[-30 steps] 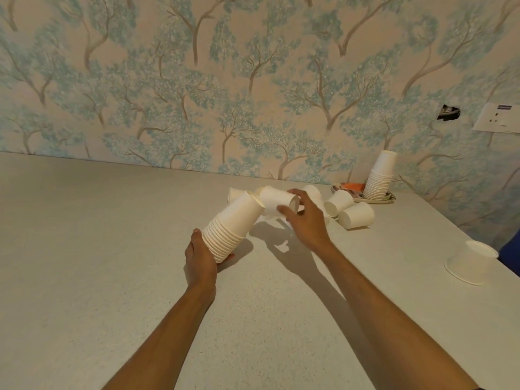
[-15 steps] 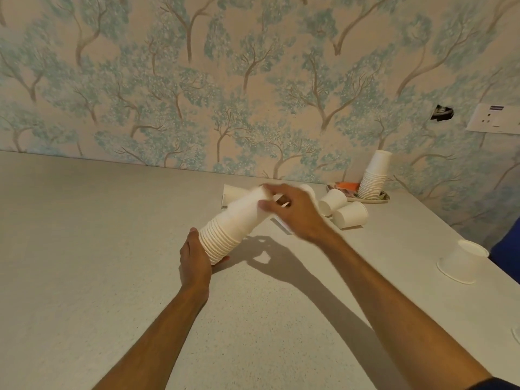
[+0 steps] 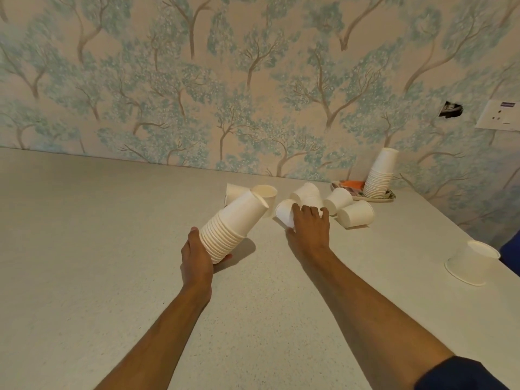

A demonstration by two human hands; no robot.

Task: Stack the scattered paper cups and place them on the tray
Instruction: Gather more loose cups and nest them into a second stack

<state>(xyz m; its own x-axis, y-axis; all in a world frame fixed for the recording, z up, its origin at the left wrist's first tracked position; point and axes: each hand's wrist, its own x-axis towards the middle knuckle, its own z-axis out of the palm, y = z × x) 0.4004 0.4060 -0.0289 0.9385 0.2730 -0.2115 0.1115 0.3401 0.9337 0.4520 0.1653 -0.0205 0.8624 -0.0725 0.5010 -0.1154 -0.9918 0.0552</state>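
My left hand [image 3: 197,257] grips the rim end of a tilted stack of white paper cups [image 3: 233,223], its closed end pointing up and to the right. My right hand [image 3: 311,229] lies over a single cup on its side [image 3: 284,213], fingers curled round it. Several loose cups lie nearby: two behind the stack [image 3: 263,194], one behind my right hand [image 3: 306,191], and two to its right [image 3: 356,213]. A second upside-down stack of cups [image 3: 380,175] stands on the patterned tray [image 3: 389,196] by the wall.
One upside-down cup [image 3: 471,261] sits alone near the table's right edge. The wallpapered wall runs along the far side of the table [image 3: 84,249]. A wall socket [image 3: 498,115] is at the upper right. Something dark blue shows at the right edge.
My right hand slid its cup onto the stack's top, then let go and moved right and down onto another cup lying on the table. The left hand kept holding the stack.
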